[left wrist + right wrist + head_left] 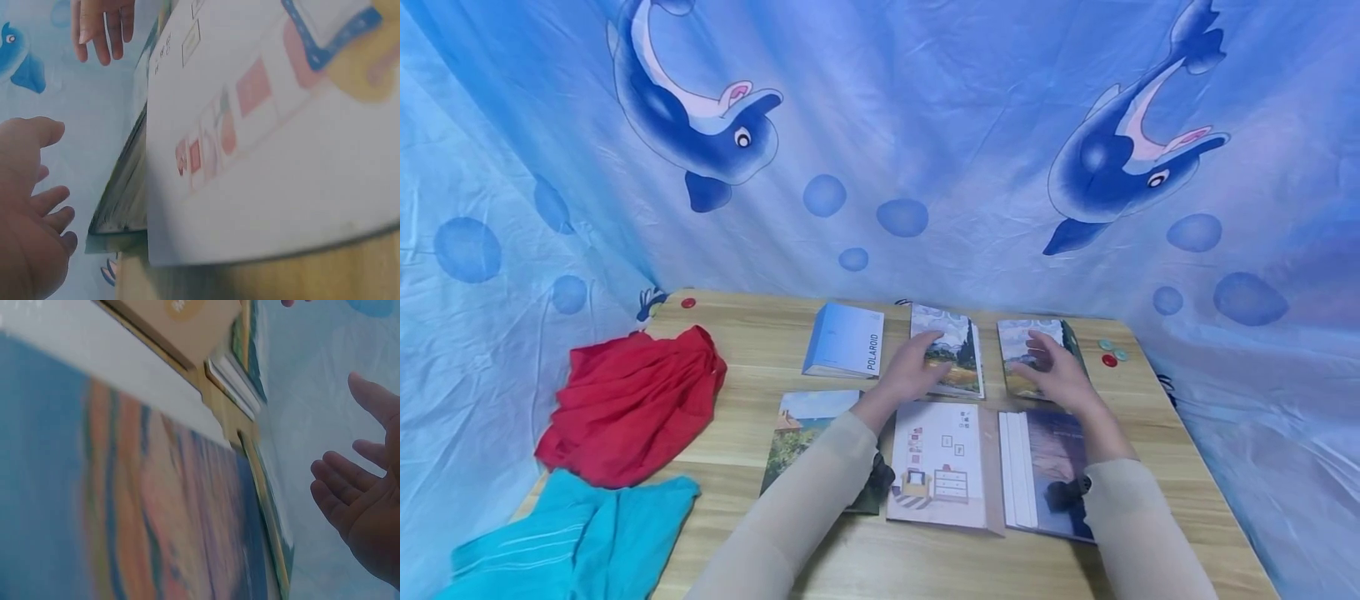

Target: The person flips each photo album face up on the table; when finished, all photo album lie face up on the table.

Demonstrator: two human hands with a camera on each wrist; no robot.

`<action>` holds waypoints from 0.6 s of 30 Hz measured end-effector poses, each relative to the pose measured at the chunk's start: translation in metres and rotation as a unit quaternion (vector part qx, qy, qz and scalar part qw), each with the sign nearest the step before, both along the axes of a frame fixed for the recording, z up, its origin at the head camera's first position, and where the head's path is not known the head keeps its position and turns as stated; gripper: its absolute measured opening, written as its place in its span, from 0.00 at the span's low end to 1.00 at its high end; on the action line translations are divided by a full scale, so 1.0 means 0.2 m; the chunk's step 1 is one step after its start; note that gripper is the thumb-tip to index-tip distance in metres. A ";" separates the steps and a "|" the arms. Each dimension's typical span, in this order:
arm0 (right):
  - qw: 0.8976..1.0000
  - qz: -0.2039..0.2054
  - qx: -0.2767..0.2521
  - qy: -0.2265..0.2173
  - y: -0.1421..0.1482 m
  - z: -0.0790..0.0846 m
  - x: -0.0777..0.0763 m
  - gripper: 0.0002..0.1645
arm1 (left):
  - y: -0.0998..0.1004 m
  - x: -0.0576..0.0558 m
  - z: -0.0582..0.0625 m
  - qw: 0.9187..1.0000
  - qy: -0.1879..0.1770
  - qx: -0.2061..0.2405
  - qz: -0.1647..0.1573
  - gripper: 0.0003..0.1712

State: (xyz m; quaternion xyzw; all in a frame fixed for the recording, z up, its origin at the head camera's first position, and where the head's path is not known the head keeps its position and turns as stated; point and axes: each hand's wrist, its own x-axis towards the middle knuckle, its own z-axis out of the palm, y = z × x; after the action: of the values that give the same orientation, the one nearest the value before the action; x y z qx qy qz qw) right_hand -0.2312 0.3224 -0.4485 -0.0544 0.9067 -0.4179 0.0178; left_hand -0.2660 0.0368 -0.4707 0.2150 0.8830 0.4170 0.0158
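Observation:
My left hand [910, 367] hovers at the left edge of a landscape-painting book [962, 354] in the back row, fingers loosely spread. To its right, my right hand [1060, 375] is over a similar painted book [1015, 358], its fingers slightly bent. Whether either hand touches its book cannot be told. The left wrist view shows the left hand [31, 219] apart from the books, holding nothing. In the right wrist view the right hand [369, 494] is likewise without anything in it. Below the forearms lie a white illustrated book [955, 492] and a dark-blue and pink book [1045, 442].
A blue Polaroid book [846, 337] stands back left, with a garden-painting book [805, 425] in front of it. Red cloth [632, 404] and teal cloth [580, 542] lie on the left. Small discs [1109, 360] sit at the right edge. A dolphin-print curtain [910, 125] encloses the table.

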 end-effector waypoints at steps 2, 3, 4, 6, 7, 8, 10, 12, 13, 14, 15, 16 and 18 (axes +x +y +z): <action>1.000 -0.004 -0.001 0.001 0.03 0.01 0.01 0.52 | 0.02 0.00 0.01 1.000 0.001 -0.003 -0.007 0.37; 1.000 -0.006 -0.001 0.001 0.05 0.02 0.01 0.52 | 0.03 0.00 0.01 1.000 0.001 -0.005 -0.009 0.37; 1.000 -0.009 0.001 0.000 0.06 0.02 0.02 0.53 | 0.04 0.00 0.02 1.000 0.000 -0.006 -0.013 0.37; 1.000 -0.013 0.006 0.000 0.09 0.02 0.02 0.52 | 0.07 0.01 0.02 1.000 -0.002 -0.012 -0.017 0.36; 1.000 -0.015 0.009 -0.001 0.10 0.03 0.03 0.53 | 0.08 0.01 0.02 1.000 -0.003 -0.015 -0.018 0.36; 1.000 -0.016 0.011 -0.003 0.11 0.03 0.03 0.53 | 0.10 0.01 0.02 1.000 -0.002 -0.017 -0.020 0.36; 1.000 -0.020 0.017 -0.007 0.14 0.03 0.04 0.53 | 0.13 0.01 0.02 1.000 -0.002 -0.017 -0.025 0.36; 0.999 -0.026 0.022 -0.013 0.17 0.03 0.04 0.53 | 0.16 0.01 0.02 0.999 -0.004 -0.012 -0.031 0.36; 0.999 -0.029 0.024 -0.015 0.18 0.03 0.05 0.53 | 0.17 0.01 0.02 0.999 -0.008 -0.008 -0.035 0.36; 0.999 -0.032 0.025 -0.015 0.20 0.03 0.05 0.53 | 0.19 0.01 0.03 0.999 -0.013 -0.004 -0.039 0.36; 0.999 -0.036 0.028 -0.015 0.21 0.03 0.05 0.52 | 0.20 0.01 0.03 0.999 -0.019 -0.002 -0.042 0.36; 0.999 -0.039 0.030 -0.015 0.22 0.03 0.06 0.52 | 0.21 0.02 0.03 0.999 -0.025 0.002 -0.044 0.36; 0.998 -0.046 0.034 -0.013 0.25 0.02 0.06 0.51 | 0.24 0.02 0.03 0.998 -0.036 0.005 -0.049 0.35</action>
State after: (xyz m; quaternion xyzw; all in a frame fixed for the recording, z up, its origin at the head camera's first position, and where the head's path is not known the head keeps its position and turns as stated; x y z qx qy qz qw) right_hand -0.2189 0.3716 -0.4446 -0.0063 0.9214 -0.3883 0.0126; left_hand -0.2618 0.0850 -0.4647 0.2431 0.8680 0.4278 0.0669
